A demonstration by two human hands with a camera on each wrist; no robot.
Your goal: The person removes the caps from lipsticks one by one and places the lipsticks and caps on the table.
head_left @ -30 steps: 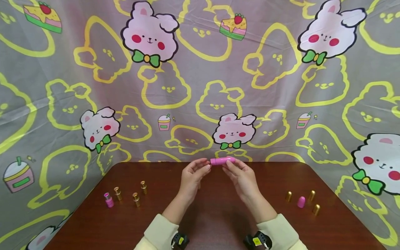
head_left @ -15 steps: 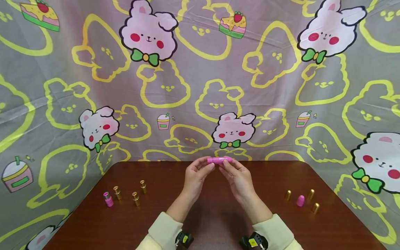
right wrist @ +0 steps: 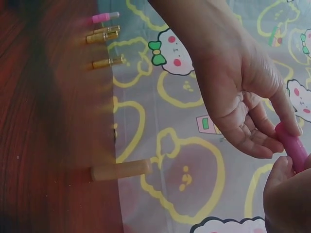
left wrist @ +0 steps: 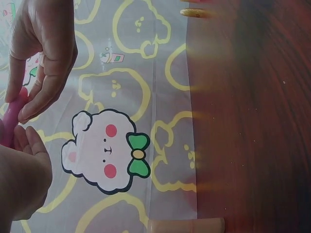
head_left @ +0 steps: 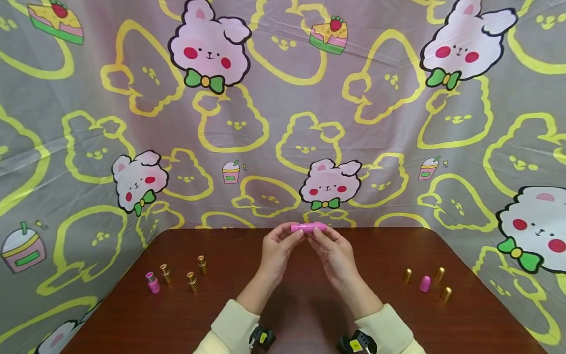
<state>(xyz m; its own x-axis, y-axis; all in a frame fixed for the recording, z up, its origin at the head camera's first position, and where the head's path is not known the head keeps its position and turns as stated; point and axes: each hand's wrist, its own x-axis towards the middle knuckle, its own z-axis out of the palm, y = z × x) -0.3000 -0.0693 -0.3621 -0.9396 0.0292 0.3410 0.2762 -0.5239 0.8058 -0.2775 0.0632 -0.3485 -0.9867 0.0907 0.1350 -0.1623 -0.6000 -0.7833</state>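
A pink lipstick tube [head_left: 308, 227] lies level between both hands, above the table's far edge. My left hand [head_left: 275, 253] pinches its left end between thumb and fingers. The right hand [head_left: 332, 253] grips the rounded right end, its thumb along the near side. In the left wrist view the pink tube [left wrist: 13, 116] shows between the right hand [left wrist: 43, 53] above and the left hand [left wrist: 24, 179] below. The right wrist view shows the tube [right wrist: 294, 148] too, with the left hand [right wrist: 233, 82] above it and the right hand [right wrist: 291, 199] below. Fingers cover its ends.
At the left of the table [head_left: 305, 314] stand a pink lipstick base [head_left: 153, 283] and several gold bases [head_left: 192, 282]. At the right are a pink cap [head_left: 425, 283] and several gold caps [head_left: 446, 294]. A tan cylinder [right wrist: 121, 170] stands on the table, hidden in the head view.
The two hands have drawn closer together, and the pink tube has shifted slightly left. More of its left end now sits by the left thumb. The pieces on the table have stayed put.
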